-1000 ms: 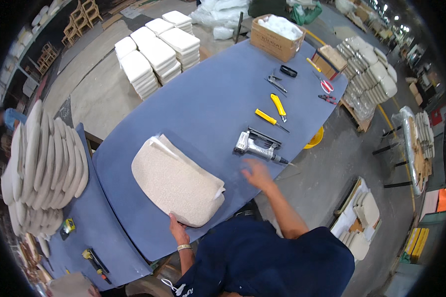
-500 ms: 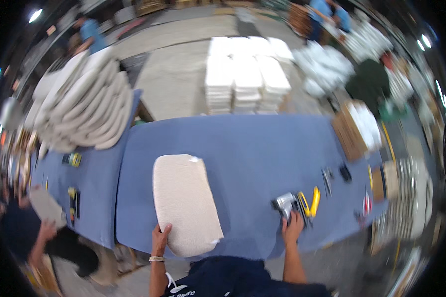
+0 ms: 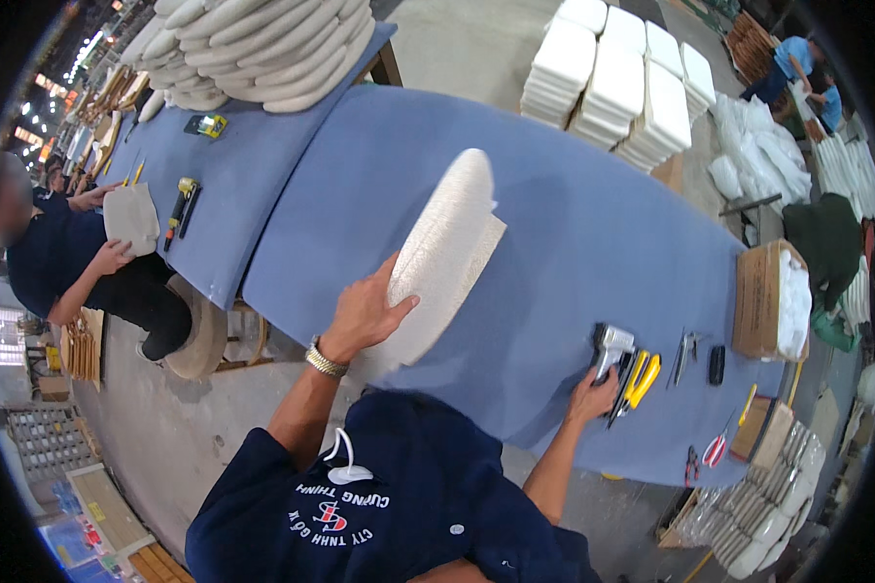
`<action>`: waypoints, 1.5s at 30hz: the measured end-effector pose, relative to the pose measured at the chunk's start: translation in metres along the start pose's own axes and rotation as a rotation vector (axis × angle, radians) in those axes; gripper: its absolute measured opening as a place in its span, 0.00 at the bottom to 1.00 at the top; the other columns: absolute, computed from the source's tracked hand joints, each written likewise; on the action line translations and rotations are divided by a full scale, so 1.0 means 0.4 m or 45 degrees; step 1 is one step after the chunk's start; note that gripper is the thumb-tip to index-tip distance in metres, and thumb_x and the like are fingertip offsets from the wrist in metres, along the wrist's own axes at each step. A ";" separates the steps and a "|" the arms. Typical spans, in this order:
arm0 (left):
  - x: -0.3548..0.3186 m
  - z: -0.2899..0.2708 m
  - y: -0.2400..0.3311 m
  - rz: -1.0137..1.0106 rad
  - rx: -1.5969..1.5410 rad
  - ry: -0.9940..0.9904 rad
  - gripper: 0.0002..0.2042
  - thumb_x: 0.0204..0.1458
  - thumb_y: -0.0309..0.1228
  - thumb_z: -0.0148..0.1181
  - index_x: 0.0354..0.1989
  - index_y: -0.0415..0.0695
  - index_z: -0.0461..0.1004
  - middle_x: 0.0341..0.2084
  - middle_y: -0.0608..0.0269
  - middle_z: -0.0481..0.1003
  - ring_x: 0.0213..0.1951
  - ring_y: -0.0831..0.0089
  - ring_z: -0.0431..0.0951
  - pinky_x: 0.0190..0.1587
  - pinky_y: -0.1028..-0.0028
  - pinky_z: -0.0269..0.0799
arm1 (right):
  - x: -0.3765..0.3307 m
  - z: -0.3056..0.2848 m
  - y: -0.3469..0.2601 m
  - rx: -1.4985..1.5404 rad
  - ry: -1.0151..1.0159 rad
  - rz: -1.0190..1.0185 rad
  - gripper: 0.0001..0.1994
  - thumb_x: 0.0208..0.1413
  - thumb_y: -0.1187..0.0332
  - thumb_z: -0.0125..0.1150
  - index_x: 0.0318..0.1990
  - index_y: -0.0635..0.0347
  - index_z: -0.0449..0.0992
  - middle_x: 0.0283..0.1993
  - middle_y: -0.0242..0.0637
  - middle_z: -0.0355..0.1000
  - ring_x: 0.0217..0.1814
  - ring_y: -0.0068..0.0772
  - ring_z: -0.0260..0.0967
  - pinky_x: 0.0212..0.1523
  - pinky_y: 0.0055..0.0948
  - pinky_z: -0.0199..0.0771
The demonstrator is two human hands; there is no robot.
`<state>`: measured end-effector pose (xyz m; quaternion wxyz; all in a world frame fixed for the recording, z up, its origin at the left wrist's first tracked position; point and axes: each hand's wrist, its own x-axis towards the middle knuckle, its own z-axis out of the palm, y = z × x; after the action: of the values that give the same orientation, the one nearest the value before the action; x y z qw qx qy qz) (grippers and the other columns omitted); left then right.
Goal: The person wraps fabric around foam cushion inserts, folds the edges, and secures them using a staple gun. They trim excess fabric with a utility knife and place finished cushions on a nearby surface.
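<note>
My left hand (image 3: pixel 365 313), with a metal-band watch on its wrist, grips the side of a cream fabric-covered cushion pad (image 3: pixel 447 228). The pad is tilted up off the blue table, its rounded end pointing away from me, and a flap of its edge shows at the right. My right hand (image 3: pixel 593 396) is closed round the handle of a silver staple gun (image 3: pixel 613 340) at the table's right part. Right beside that hand lie yellow-handled pliers (image 3: pixel 644 381).
Stacked beige cushions (image 3: pixel 272 49) stand at the far left. At right are metal tweezers-like tools (image 3: pixel 683 358), a black block (image 3: pixel 717 365), red-handled scissors (image 3: pixel 716 450) and a cardboard box (image 3: pixel 756 301). White pads (image 3: pixel 593 73) are piled beyond the table (image 3: pixel 544 194). A co-worker (image 3: pixel 68 243) sits left.
The pad, lying flat before, is now lifted and tilted in my left hand. My right hand has gone from touching the staple gun to gripping it. The view has turned.
</note>
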<state>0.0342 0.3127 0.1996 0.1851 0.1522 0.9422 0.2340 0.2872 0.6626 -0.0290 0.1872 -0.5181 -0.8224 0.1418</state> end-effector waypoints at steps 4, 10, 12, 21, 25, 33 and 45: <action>-0.146 -0.007 -0.023 0.219 0.226 -0.093 0.39 0.51 0.45 0.69 0.72 0.53 0.61 0.53 0.49 0.79 0.44 0.44 0.82 0.45 0.51 0.78 | 0.047 -0.036 -0.102 0.735 0.282 -0.159 0.17 0.62 0.69 0.63 0.55 0.68 0.75 0.54 0.49 0.75 0.57 0.49 0.72 0.60 0.42 0.71; -0.289 0.093 -0.162 0.192 0.261 -0.069 0.39 0.45 0.48 0.75 0.68 0.56 0.67 0.55 0.56 0.79 0.47 0.50 0.82 0.47 0.54 0.79 | 0.030 -0.112 -0.521 1.118 -0.380 -0.659 0.17 0.66 0.61 0.60 0.56 0.61 0.79 0.55 0.46 0.78 0.60 0.41 0.74 0.63 0.38 0.69; -0.304 0.080 -0.211 0.143 0.166 0.108 0.39 0.43 0.49 0.77 0.65 0.50 0.71 0.56 0.52 0.77 0.51 0.50 0.80 0.54 0.56 0.76 | -0.007 -0.109 -0.607 1.178 -0.629 -0.648 0.13 0.66 0.62 0.59 0.49 0.59 0.82 0.48 0.43 0.80 0.54 0.40 0.75 0.57 0.38 0.70; -0.390 0.092 -0.475 -0.309 -0.893 0.069 0.38 0.39 0.35 0.82 0.62 0.44 0.72 0.57 0.58 0.76 0.61 0.66 0.73 0.62 0.63 0.71 | -0.041 0.003 -0.672 1.085 -0.417 -0.938 0.13 0.63 0.66 0.59 0.26 0.55 0.82 0.24 0.33 0.72 0.33 0.37 0.68 0.40 0.37 0.64; -0.413 0.194 -0.550 -0.568 -0.930 0.101 0.37 0.40 0.33 0.83 0.62 0.43 0.72 0.58 0.57 0.76 0.59 0.68 0.75 0.62 0.63 0.71 | -0.053 0.025 -0.687 1.114 -0.418 -0.968 0.14 0.64 0.65 0.58 0.26 0.56 0.82 0.23 0.34 0.71 0.31 0.36 0.68 0.39 0.37 0.65; -0.252 -0.213 -0.030 0.057 -0.321 0.471 0.35 0.45 0.51 0.77 0.57 0.40 0.77 0.47 0.49 0.83 0.48 0.58 0.84 0.52 0.64 0.78 | 0.143 -0.127 -0.788 1.240 -0.847 -0.660 0.21 0.71 0.57 0.50 0.35 0.63 0.82 0.35 0.42 0.79 0.37 0.36 0.74 0.42 0.34 0.72; -0.053 -0.023 0.244 0.674 -1.149 0.055 0.41 0.62 0.57 0.58 0.74 0.40 0.57 0.60 0.42 0.74 0.57 0.54 0.79 0.60 0.61 0.73 | 0.349 -0.346 -0.891 1.419 -0.324 -0.797 0.24 0.70 0.56 0.39 0.39 0.68 0.78 0.36 0.45 0.74 0.36 0.40 0.72 0.43 0.42 0.72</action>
<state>0.0687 0.3835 0.2613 0.1473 0.2854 0.6805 0.6586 0.0104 0.6436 0.2688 0.3614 -0.0584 -0.7536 0.5460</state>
